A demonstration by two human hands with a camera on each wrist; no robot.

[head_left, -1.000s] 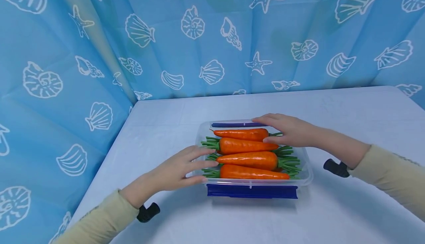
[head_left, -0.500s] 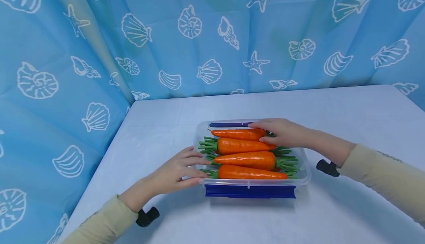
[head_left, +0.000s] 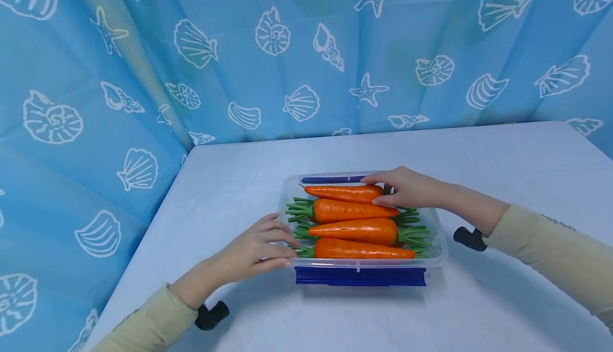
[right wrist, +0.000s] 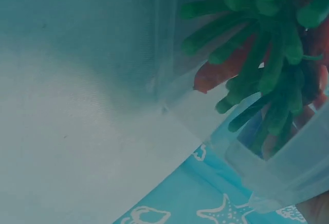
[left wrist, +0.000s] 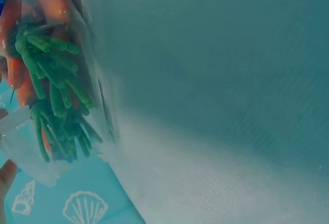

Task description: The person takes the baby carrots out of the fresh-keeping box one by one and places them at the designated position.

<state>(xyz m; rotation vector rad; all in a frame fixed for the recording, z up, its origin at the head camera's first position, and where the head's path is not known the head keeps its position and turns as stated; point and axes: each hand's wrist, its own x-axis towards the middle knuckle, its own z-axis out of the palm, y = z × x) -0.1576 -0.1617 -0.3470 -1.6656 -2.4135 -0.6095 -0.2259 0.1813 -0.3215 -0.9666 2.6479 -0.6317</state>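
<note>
A clear plastic food container [head_left: 392, 263] with blue side clips stands on the table, holding several orange carrots with green tops. My right hand [head_left: 412, 187] reaches over its back right part. Its thumb and fingers pinch the rearmost carrot [head_left: 337, 192] at the thick end, beside the green stalks. At the left wall, my left hand [head_left: 261, 248] holds the container's rim, fingertips over the edge by the front carrot's [head_left: 364, 249] greens and thumb low at the front corner. Through the wall in the right wrist view, green stalks [right wrist: 270, 54] show, with a bit of hand at the lower right.
A white cloth covers the table [head_left: 239, 182]. Blue curtains [head_left: 335, 49] with white shell prints hang behind it and along the left side. A blue clip [head_left: 361, 276] is folded down on the container's front.
My right hand has closed its thumb and fingers onto the rearmost carrot. My left hand has drawn back slightly from over the carrots to the container's left rim.
</note>
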